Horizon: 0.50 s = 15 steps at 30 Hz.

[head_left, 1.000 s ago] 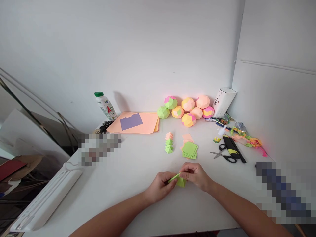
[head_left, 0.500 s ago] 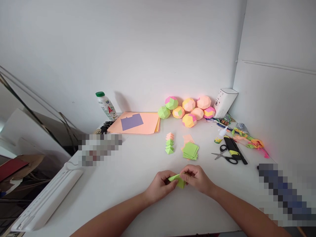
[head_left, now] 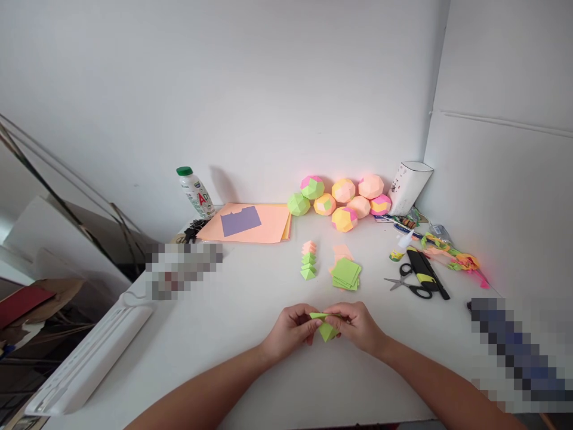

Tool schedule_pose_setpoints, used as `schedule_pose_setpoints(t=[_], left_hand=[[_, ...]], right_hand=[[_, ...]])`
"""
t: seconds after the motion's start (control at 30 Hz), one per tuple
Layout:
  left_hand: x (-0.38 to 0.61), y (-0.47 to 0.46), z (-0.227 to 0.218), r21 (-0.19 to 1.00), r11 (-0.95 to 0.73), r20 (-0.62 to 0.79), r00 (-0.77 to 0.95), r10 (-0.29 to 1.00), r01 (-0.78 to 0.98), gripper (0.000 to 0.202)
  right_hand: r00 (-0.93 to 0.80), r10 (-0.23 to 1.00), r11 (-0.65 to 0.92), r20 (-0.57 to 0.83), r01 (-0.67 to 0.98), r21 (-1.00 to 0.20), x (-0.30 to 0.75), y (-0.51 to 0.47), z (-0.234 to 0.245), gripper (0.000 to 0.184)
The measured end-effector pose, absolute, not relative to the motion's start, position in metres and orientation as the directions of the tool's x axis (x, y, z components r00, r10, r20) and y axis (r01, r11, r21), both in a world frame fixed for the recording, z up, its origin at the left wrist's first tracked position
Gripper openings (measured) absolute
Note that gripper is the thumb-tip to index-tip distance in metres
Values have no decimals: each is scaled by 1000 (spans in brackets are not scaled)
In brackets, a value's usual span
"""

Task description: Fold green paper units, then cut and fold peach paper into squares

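A piece of light-green paper (head_left: 328,332), partly folded with a pointed lower corner, is held between my two hands above the near part of the table. My left hand (head_left: 293,327) pinches its left side between thumb and fingers. At the upper right of the paper, my right hand (head_left: 356,322) grips it with thumb and forefinger. Fingers cover much of the folds. Just beyond lie a stack of green paper squares (head_left: 346,274) over peach sheets (head_left: 342,252) and a row of folded green and peach paper pieces (head_left: 308,261).
Faceted paper balls (head_left: 344,219) sit along the wall. Right of the squares lie scissors (head_left: 409,282), a glue bottle (head_left: 400,248) and a black-and-yellow cutter (head_left: 421,272). Peach sheets (head_left: 268,224) and a white bottle (head_left: 197,194) stand back left; a white device (head_left: 92,361) lies at left.
The green paper has turned and its upper flap lies flatter, with the lower corner pointing down. My left hand's thumb has risen along the paper, nearer my right hand.
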State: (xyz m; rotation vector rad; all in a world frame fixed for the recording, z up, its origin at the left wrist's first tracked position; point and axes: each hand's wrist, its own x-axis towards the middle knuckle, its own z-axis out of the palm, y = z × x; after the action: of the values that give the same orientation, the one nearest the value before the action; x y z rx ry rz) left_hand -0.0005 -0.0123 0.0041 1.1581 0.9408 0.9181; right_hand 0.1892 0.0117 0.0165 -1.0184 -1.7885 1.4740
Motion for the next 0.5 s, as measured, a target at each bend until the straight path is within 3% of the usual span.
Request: schedule_pose_setpoints(t=[0.27,0.5], left_hand=[[0,-12,1,976,178,-129,326,937,-126,39],[1,-12,-1,974,178,-131,295,947,-139,39]], right_hand=[[-592,805,139,27,144,-980,189,11,23,29],[-620,784,95,-9,135,-986,189,11,28,30]])
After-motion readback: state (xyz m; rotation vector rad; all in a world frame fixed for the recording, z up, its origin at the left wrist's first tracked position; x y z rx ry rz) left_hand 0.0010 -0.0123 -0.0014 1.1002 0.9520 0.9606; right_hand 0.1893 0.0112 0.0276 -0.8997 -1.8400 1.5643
